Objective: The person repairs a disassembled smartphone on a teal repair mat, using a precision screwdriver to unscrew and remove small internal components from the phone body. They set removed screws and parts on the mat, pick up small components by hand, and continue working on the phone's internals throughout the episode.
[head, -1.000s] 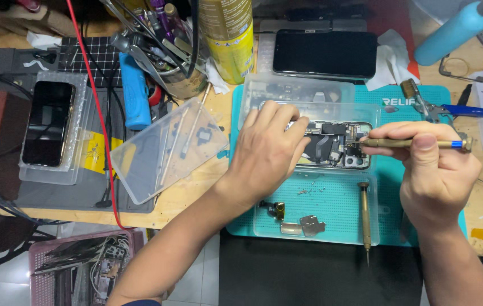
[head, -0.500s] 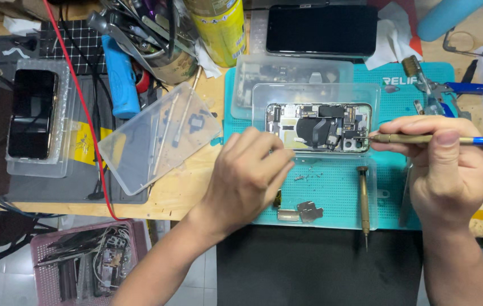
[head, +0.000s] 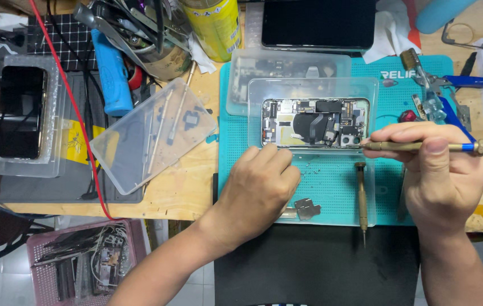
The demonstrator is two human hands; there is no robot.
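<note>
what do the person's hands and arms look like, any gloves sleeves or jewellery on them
Both are bare. The left hand and right hand wear no gloves, and no rings show on the visible fingers. No watch, strap or bracelet shows at either wrist. Both forearms are uncovered to the bottom edge of the picture, with no sleeve in view. The fingernails are short and unpainted. No marks or tattoos can be made out.

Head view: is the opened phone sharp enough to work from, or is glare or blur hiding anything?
Head view: lighting is even and soft, shadows faint. The opened phone looks sharp, its parts distinct. The clear tray at left shows mild sheen, nothing washed out. The left hand and right hand with the screwdriver show no motion blur. Frame edges bend slightly.
</note>
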